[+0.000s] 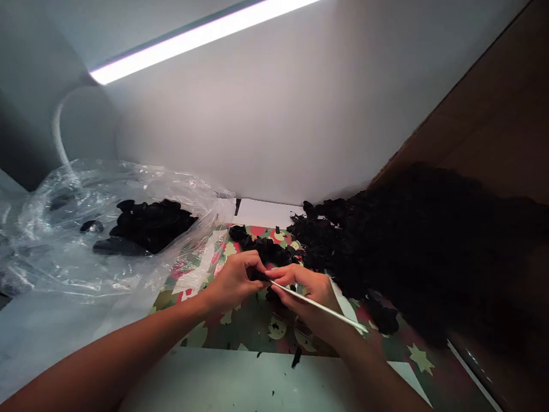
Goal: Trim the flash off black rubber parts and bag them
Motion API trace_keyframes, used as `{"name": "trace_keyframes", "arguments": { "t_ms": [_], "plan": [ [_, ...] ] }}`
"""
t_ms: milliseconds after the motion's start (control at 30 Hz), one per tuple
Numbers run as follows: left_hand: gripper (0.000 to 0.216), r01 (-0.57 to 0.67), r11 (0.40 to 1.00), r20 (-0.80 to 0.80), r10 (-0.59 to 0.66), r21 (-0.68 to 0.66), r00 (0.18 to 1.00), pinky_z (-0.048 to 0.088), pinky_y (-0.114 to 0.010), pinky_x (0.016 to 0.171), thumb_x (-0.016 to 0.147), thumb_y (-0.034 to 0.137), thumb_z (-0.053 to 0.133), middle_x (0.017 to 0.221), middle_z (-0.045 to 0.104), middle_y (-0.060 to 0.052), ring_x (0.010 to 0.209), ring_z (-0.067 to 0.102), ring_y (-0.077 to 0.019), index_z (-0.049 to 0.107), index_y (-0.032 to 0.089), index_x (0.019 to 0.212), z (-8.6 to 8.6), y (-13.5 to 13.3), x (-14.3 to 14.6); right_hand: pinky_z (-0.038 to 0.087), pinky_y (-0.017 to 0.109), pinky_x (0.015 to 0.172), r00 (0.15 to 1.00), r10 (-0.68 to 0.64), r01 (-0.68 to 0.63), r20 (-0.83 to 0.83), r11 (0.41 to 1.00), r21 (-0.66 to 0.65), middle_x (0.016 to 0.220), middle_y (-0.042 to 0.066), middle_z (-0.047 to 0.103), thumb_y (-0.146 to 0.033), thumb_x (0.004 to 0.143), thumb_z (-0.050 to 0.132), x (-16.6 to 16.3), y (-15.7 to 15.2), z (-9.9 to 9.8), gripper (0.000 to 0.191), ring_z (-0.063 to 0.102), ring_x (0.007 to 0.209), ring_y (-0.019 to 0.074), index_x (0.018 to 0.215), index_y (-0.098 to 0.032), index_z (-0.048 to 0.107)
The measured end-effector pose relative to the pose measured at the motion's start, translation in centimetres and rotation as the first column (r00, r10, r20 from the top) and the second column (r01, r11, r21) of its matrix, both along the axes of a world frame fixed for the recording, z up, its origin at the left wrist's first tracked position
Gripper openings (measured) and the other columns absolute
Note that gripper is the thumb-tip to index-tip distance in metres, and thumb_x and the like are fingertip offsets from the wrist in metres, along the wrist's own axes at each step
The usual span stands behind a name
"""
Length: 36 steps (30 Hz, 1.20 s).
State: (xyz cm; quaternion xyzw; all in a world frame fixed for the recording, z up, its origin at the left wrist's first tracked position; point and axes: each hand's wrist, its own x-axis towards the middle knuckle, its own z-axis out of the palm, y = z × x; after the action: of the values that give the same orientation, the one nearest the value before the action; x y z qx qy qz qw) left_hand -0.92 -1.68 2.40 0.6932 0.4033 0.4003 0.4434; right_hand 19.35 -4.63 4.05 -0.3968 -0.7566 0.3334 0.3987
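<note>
Well, the patterned sheet [203, 336] ends toward me at a white surface [231, 380], leaving my forearms room; to the right, a heap of black scraps [429, 246] below a cardboard panel [493, 131] limits me. My left hand [234, 277] pinches a small black piece [258, 275] above the sheet. My right hand [311, 289] has its fingers clamped on a white stick [323, 309], tip at that piece. Leftward, a clear plastic bag [38, 246] holds glossy black pieces [150, 226].

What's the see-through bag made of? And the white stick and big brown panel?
The see-through bag: shiny plastic film, judging by its crinkles and glints. The white stick in the right hand: smooth, slightly glossy along its length, maybe plastic or metal. The brown panel: dull, probably cardboard, from its colour and rough edge.
</note>
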Motion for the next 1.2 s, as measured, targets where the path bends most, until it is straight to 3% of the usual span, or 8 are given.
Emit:
{"name": "trace_keyframes", "arguments": {
  "t_ms": [467, 633, 767, 867, 967, 1067, 1200],
  "plan": [
    [0.010, 0.008, 1.000, -0.036, -0.007, 0.022, 0.999, 0.035, -0.023, 0.060, 0.067, 0.009, 0.067, 0.068, 0.056, 0.003, 0.064, 0.049, -0.0116, 0.061, 0.017, 0.065, -0.2, 0.0, -0.1, 0.055, 0.034, 0.088, 0.997, 0.050, -0.056, 0.065, 0.994, 0.095, 0.108, 0.006, 0.079, -0.025, 0.096, 0.063, 0.0, 0.1, 0.1, 0.014, 0.074, 0.096, 0.0218, 0.082, -0.023, 0.065],
    [0.009, 0.003, 1.000, -0.049, -0.004, -0.030, 0.999, 0.035, -0.023, 0.060, 0.065, 0.010, 0.066, 0.065, 0.055, 0.004, 0.063, 0.047, -0.0117, 0.061, 0.017, 0.063, -0.2, 0.1, 0.0, 0.054, 0.037, 0.082, 0.988, 0.063, -0.109, 0.143, 0.930, 0.350, 0.104, 0.006, 0.078, -0.020, 0.100, 0.054, -0.6, 0.4, -1.2, 0.015, 0.072, 0.091, 0.0216, 0.088, -0.024, 0.063],
    [0.009, -0.002, 0.997, -0.055, -0.003, -0.082, 0.998, 0.037, -0.024, 0.061, 0.066, 0.013, 0.069, 0.065, 0.058, 0.003, 0.064, 0.051, -0.0128, 0.061, 0.016, 0.064, -0.5, 0.1, 0.1, 0.052, 0.040, 0.083, 0.972, -0.051, -0.072, 0.228, 0.864, 0.499, 0.101, 0.009, 0.077, -0.014, 0.101, 0.047, -0.8, 0.9, -2.6, 0.019, 0.071, 0.092, 0.0229, 0.095, -0.023, 0.063],
    [0.014, -0.012, 0.996, -0.045, 0.008, -0.091, 0.999, 0.041, -0.025, 0.065, 0.071, 0.020, 0.075, 0.070, 0.061, 0.001, 0.070, 0.055, -0.0145, 0.063, 0.016, 0.068, -0.4, 0.0, 0.0, 0.052, 0.041, 0.085, 0.961, -0.162, 0.036, 0.224, 0.877, 0.479, 0.101, 0.010, 0.076, -0.016, 0.101, 0.047, -0.2, 1.3, -2.2, 0.019, 0.070, 0.092, 0.0238, 0.097, -0.022, 0.065],
    [0.016, -0.014, 0.998, -0.049, 0.011, -0.068, 0.999, 0.040, -0.025, 0.063, 0.075, 0.024, 0.076, 0.071, 0.060, 0.001, 0.069, 0.055, -0.0141, 0.063, 0.016, 0.069, -0.2, 0.0, 0.0, 0.053, 0.040, 0.088, 0.976, -0.166, 0.117, 0.142, 0.946, 0.304, 0.102, 0.007, 0.077, -0.020, 0.098, 0.057, 0.2, 1.2, -1.0, 0.015, 0.071, 0.092, 0.0229, 0.085, -0.023, 0.064],
    [0.012, -0.004, 0.999, -0.046, 0.002, -0.039, 0.999, 0.038, -0.024, 0.061, 0.073, 0.020, 0.074, 0.069, 0.057, 0.002, 0.066, 0.052, -0.0128, 0.064, 0.016, 0.068, -0.2, 0.1, -0.1, 0.054, 0.037, 0.089, 0.996, -0.057, 0.046, 0.067, 0.988, 0.149, 0.110, 0.004, 0.078, -0.020, 0.095, 0.061, 0.2, 0.6, -0.2, 0.015, 0.073, 0.097, 0.0221, 0.080, -0.024, 0.064],
    [0.013, -0.014, 1.000, -0.060, 0.012, -0.028, 0.998, 0.035, -0.022, 0.058, 0.066, 0.008, 0.068, 0.066, 0.053, 0.004, 0.063, 0.047, -0.0110, 0.058, 0.016, 0.063, -0.5, 0.2, -0.1, 0.054, 0.038, 0.092, 0.998, 0.026, -0.034, 0.065, 0.991, 0.131, 0.110, 0.004, 0.079, -0.024, 0.095, 0.062, -0.1, 0.1, -0.2, 0.014, 0.074, 0.099, 0.0228, 0.082, -0.024, 0.067]
  ]
}}
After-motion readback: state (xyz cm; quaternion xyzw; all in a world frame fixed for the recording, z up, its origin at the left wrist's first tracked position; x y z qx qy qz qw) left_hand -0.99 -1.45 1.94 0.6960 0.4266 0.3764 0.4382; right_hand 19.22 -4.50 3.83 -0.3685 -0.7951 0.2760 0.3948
